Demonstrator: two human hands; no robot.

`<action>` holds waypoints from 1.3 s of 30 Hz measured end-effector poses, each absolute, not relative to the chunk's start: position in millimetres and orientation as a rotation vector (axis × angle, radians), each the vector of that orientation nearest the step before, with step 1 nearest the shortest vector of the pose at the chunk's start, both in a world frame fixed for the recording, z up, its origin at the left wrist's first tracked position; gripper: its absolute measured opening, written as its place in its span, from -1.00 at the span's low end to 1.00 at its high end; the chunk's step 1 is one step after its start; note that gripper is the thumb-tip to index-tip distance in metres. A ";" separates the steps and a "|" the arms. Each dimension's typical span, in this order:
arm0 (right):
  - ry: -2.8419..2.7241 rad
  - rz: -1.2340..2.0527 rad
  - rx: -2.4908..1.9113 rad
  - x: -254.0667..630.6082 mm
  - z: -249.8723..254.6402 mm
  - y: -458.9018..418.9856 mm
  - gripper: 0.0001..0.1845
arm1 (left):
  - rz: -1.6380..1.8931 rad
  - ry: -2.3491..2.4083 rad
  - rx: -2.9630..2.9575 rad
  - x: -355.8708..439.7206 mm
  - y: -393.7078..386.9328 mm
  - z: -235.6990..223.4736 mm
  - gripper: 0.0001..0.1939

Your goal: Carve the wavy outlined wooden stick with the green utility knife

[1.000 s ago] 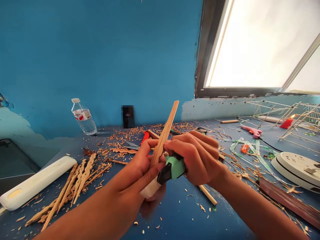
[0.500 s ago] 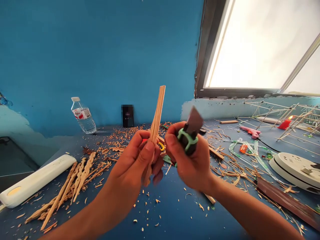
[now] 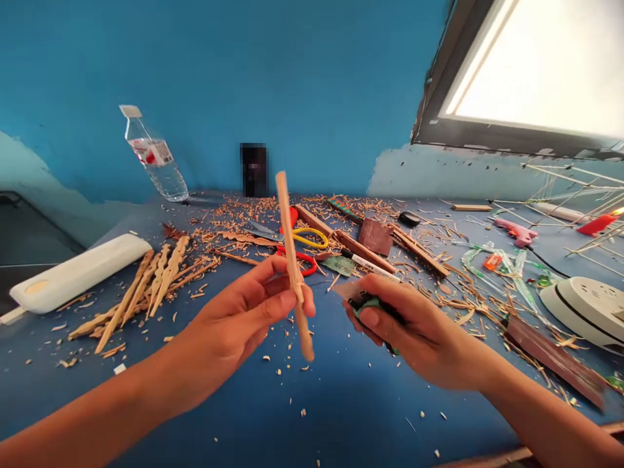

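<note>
My left hand (image 3: 244, 312) pinches a partly carved wooden stick (image 3: 288, 237) between thumb and fingers, holding it nearly upright above the table. The stick's lower end is rounded and shaped, while its upper part is straight and flat. To the right, my right hand (image 3: 397, 322) is wrapped around a utility knife (image 3: 373, 304) with a dark and green handle. Its broad blade (image 3: 347, 290) points left toward the stick, apart from it. Behind the stick lie scissors (image 3: 312, 238) with red and yellow handles, a marker (image 3: 368, 265) and wooden strips (image 3: 358, 247).
Several carved sticks (image 3: 158, 279) lie at left beside a white oblong case (image 3: 80, 270). A water bottle (image 3: 158, 162) stands by the wall. Wood shavings (image 3: 234, 211) litter the blue table. At right are a pink glue gun (image 3: 517, 231), a lit red candle (image 3: 597, 223) and a white round power strip (image 3: 585, 309).
My right hand has lowered and moved right, and the knife blade has swung from pointing up to pointing left. The stick now leans left at its top. The view has tipped downward.
</note>
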State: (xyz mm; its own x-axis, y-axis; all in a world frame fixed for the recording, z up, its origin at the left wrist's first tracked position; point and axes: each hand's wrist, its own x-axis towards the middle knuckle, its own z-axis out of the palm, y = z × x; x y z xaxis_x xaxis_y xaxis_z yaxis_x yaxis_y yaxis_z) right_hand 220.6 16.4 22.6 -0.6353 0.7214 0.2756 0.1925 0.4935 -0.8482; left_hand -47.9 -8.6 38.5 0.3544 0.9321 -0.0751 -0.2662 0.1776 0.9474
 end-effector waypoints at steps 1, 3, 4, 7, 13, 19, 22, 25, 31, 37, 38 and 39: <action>-2.106 1.105 -0.754 216.9 20.3 15.3 -0.76 | 0.998 0.794 1.028 -47.9 -5.5 31.4 -0.85; -2.071 1.165 -0.786 205.8 14.9 14.1 -0.75 | 1.001 0.792 1.001 -46.5 1.6 19.3 -0.83; -2.032 1.219 -0.826 199.5 11.7 13.3 -0.73 | 0.995 0.794 0.993 -45.4 5.1 14.5 -0.81; -1.861 1.378 -0.996 184.0 0.9 8.3 -0.70 | 0.962 0.791 1.004 -42.8 13.0 5.6 -0.75; -1.941 1.299 -1.283 190.6 -8.4 -11.5 -0.65 | 1.097 0.930 1.019 -58.5 26.5 1.6 -0.81; -2.422 0.892 -1.131 213.3 4.3 1.0 -0.49 | 0.650 0.922 1.320 -108.2 50.4 -11.4 -0.85; -2.679 0.512 -0.870 205.3 3.9 24.7 -0.36 | 0.511 0.936 1.535 -127.8 58.5 -12.6 -0.88; -2.836 0.249 -0.707 184.8 -0.8 46.6 -0.34 | 0.470 0.934 1.770 -136.7 61.5 -13.4 -0.96; -2.968 0.158 -0.426 149.9 -17.7 76.3 -0.35 | 0.460 0.804 1.889 -135.1 59.6 -29.2 -0.80; -3.027 0.111 -0.271 146.2 -24.2 82.5 -0.33 | 0.499 0.732 2.009 -132.6 61.9 -37.8 -0.69; -3.027 0.093 -0.260 146.4 -23.8 82.2 -0.33 | 0.500 0.717 2.035 -132.6 62.8 -38.4 -0.69; -3.029 0.084 -0.249 146.4 -23.3 81.9 -0.33 | 0.499 0.705 2.056 -132.8 63.8 -38.9 -0.69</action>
State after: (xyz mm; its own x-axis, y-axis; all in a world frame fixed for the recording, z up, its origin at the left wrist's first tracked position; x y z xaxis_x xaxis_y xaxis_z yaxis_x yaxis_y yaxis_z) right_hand 146.4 81.9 -23.3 -0.9815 0.1654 0.0964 0.1598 0.9851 -0.0631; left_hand -132.8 63.8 -38.9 0.7582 0.6467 0.0831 0.2929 -0.4517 0.8427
